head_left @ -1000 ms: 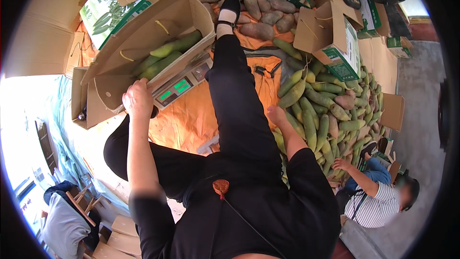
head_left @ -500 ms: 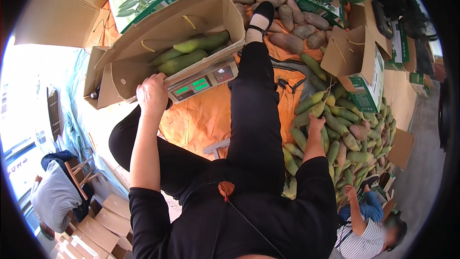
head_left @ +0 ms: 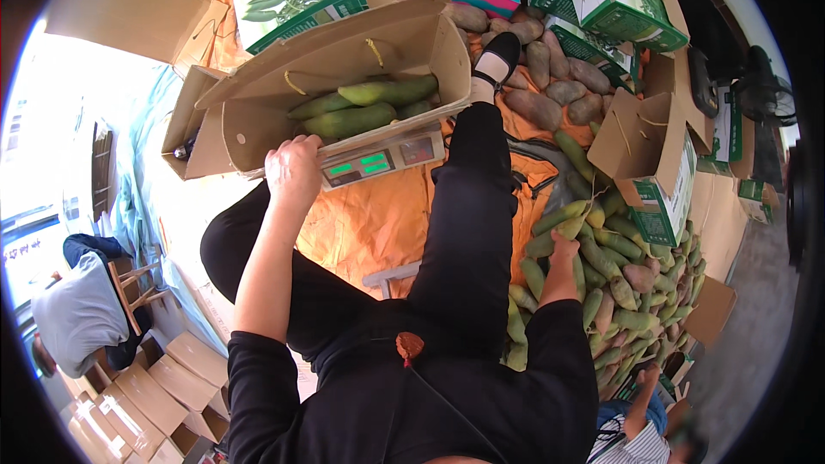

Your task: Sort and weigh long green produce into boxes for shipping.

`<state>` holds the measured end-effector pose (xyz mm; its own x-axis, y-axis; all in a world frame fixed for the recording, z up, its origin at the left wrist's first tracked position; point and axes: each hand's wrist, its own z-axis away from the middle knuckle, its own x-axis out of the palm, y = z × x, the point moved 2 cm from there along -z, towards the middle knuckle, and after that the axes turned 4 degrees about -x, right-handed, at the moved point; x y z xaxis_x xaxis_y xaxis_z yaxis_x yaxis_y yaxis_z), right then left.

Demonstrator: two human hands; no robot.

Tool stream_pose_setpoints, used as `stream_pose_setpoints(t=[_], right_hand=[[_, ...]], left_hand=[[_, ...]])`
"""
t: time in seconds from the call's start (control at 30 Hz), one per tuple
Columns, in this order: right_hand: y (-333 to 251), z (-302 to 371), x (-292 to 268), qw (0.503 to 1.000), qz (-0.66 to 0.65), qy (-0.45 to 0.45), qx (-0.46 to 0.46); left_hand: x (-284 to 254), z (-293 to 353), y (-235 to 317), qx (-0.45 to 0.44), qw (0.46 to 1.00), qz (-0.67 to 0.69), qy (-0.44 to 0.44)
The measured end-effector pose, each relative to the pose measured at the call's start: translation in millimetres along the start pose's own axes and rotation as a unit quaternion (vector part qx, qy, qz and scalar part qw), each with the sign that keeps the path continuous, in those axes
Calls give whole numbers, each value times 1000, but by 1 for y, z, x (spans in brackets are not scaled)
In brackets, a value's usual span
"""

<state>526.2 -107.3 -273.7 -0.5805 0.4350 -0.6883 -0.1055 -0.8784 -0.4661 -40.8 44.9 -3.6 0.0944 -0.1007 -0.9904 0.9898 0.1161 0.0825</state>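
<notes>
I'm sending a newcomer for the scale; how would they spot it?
Start at the orange sheet. Just beyond its bare stretch, the left hand touches a long, open cardboard box holding green vegetables. Along that box's near side is the scale, the only thing there with lit green displays.

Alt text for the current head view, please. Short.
Two bare hands at work: the left hand is on the near edge of an open cardboard box holding long green vegetables, beside a scale with lit green displays. The right hand touches a green vegetable at a large pile.
</notes>
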Motion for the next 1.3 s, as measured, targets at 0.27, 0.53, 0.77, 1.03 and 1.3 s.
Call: stream_pose_setpoints(t=[0.27, 0.53, 0.77, 1.03, 1.3], right_hand=[[-38, 108, 15, 960, 135, -53, -241], [-128, 159, -1, 898, -85, -165, -398], [-273, 301, -35, 751, -187, -242, -586], [-333, 430, 14, 606, -178, -337, -698], [-322, 426, 91, 448, 159, -161, -865]], left_hand=[[5, 6, -2, 17, 999, -4, 33], [7, 8, -3, 39, 999, -9, 27], [8, 7, -5, 49, 998, -7, 48], [9, 10, -7, 50, 998, -6, 45], [7, 6, -4, 51, 998, 6, 32]])
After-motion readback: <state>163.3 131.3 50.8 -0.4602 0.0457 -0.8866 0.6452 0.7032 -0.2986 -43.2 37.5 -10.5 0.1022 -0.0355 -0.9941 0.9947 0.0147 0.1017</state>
